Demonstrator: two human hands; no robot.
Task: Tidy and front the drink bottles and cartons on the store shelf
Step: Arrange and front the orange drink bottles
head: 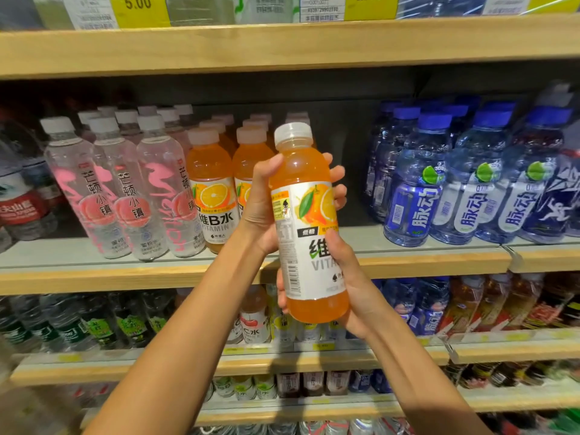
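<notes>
Held bottle: an orange vitamin drink bottle point(309, 227) stands nearly upright at the centre of view, lifted clear of the shelf, its white cap at 12 o'clock and the orange-slice label turned partly toward 3 o'clock.
Left hand: the left hand point(266, 199) wraps the bottle's upper half from 9 o'clock, thumb on the shoulder, fingertips point(337, 174) showing round the far side.
Right hand: the right hand point(348, 277) cups the lower half from 4 o'clock, thumb pressed across the label, fingers closed round the base.
Middle shelf: the wooden-edged shelf point(125, 274) runs behind the forearms.
Shelf gap: an open slot shows behind the held bottle, toward 2 o'clock of it.
Matching row: orange bottles point(210, 189) of the same kind stand on the shelf at 9 o'clock of the held one.
Pink row: clear bottles with pink labels point(125, 193) stand further toward 9 o'clock, leaning slightly.
Blue row: blue-capped bottles point(439, 183) fill the shelf at 3 o'clock.
Lower shelves: mixed bottles, blurred, sit at 6 o'clock.
</notes>
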